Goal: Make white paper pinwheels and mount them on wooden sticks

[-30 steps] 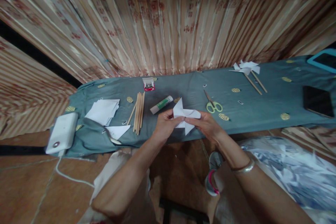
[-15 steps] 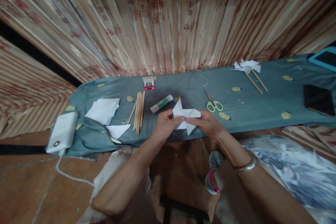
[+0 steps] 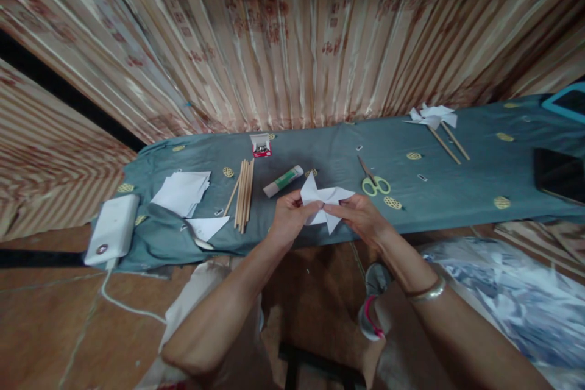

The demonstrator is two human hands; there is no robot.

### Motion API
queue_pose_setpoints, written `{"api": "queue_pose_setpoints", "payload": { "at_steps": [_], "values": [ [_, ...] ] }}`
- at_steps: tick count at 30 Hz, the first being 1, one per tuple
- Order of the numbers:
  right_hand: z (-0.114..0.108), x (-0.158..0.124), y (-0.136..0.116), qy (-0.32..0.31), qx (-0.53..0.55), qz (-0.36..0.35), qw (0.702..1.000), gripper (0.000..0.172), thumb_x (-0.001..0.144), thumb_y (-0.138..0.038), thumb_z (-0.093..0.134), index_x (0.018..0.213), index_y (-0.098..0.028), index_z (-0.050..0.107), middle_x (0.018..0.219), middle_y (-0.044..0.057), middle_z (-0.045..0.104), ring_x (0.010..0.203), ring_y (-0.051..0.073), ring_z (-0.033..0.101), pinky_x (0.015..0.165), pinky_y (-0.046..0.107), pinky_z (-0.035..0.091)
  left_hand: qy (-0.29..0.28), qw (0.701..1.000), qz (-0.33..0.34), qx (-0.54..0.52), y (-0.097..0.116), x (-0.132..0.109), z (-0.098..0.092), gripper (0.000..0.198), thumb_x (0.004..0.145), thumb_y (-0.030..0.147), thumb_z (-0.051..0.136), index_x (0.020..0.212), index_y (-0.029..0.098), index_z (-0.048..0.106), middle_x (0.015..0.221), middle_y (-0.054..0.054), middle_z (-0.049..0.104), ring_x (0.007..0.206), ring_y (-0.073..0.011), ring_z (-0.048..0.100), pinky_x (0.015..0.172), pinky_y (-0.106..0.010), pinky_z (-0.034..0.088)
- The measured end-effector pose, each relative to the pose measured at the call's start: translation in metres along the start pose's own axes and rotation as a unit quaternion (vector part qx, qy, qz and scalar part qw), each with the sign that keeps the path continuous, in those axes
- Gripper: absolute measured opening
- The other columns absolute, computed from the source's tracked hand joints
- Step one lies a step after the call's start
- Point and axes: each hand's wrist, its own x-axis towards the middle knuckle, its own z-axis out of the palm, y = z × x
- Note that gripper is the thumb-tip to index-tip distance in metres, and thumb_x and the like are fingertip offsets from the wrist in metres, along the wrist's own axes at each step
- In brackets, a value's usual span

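Observation:
Both hands hold a white paper pinwheel head (image 3: 325, 200) just above the near edge of a blue-grey cloth-covered table (image 3: 457, 183). My left hand (image 3: 292, 216) pinches its left side, fingers closed. My right hand (image 3: 359, 216) pinches the centre and right side, fingers closed. The pinwheel's pointed vanes stick out up, right and down.
On the cloth lie a glue stick (image 3: 283, 181), a bundle of wooden sticks (image 3: 243, 198), a stack of white paper squares (image 3: 181, 192), green-handled scissors (image 3: 373, 181), a small red box (image 3: 261, 145), finished pinwheels on sticks (image 3: 436, 122), a dark phone (image 3: 560, 175) and a white box (image 3: 110, 228).
The hands and pinwheel have stayed in nearly the same place; the paper's right vane has shifted slightly as the fingers worked it.

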Motion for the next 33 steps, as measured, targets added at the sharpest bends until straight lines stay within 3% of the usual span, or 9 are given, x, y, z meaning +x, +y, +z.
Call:
{"api": "queue_pose_setpoints", "payload": {
  "at_steps": [13, 22, 29, 33],
  "values": [
    [0.01, 0.001, 0.002, 0.035, 0.044, 0.044, 0.997, 0.031, 0.048, -0.035, 0.088, 0.07, -0.017, 0.076, 0.066, 0.002, 0.074, 0.059, 0.012, 0.065, 0.06, 0.023, 0.049, 0.014, 1.0, 0.001, 0.001, -0.002, 0.002, -0.005, 0.034, 0.043, 0.029, 0.087, 0.069, 0.013, 0.071, 0.064, 0.001, 0.068, 0.056, -0.0108, 0.057, 0.06, -0.025, 0.045],
    [0.008, 0.005, -0.004, 0.056, 0.05, 0.035, 0.997, 0.033, 0.046, -0.036, 0.09, 0.066, -0.016, 0.074, 0.062, 0.001, 0.073, 0.057, 0.011, 0.064, 0.058, 0.021, 0.049, 0.02, 0.998, 0.039, 0.043, 0.001, 0.009, -0.013, 0.038, 0.05, 0.04, 0.086, 0.075, 0.014, 0.072, 0.071, -0.003, 0.07, 0.064, -0.0142, 0.061, 0.066, -0.028, 0.049],
    [-0.001, 0.007, -0.003, 0.072, 0.067, 0.036, 0.994, 0.03, 0.048, -0.033, 0.09, 0.066, -0.016, 0.074, 0.065, 0.002, 0.073, 0.057, 0.012, 0.065, 0.057, 0.019, 0.052, 0.084, 0.979, 0.134, 0.129, 0.018, 0.029, -0.044, 0.037, 0.068, 0.049, 0.07, 0.083, 0.015, 0.072, 0.079, -0.006, 0.071, 0.07, -0.0152, 0.063, 0.07, -0.028, 0.05],
    [-0.004, 0.007, -0.003, 0.071, 0.064, 0.037, 0.995, 0.029, 0.048, -0.033, 0.09, 0.067, -0.017, 0.074, 0.065, 0.002, 0.074, 0.057, 0.012, 0.066, 0.058, 0.019, 0.054, 0.132, 0.958, 0.17, 0.188, 0.025, 0.043, -0.068, 0.029, 0.07, 0.039, 0.068, 0.085, 0.015, 0.071, 0.078, -0.005, 0.071, 0.072, -0.0161, 0.064, 0.069, -0.028, 0.049]
  ]
}}
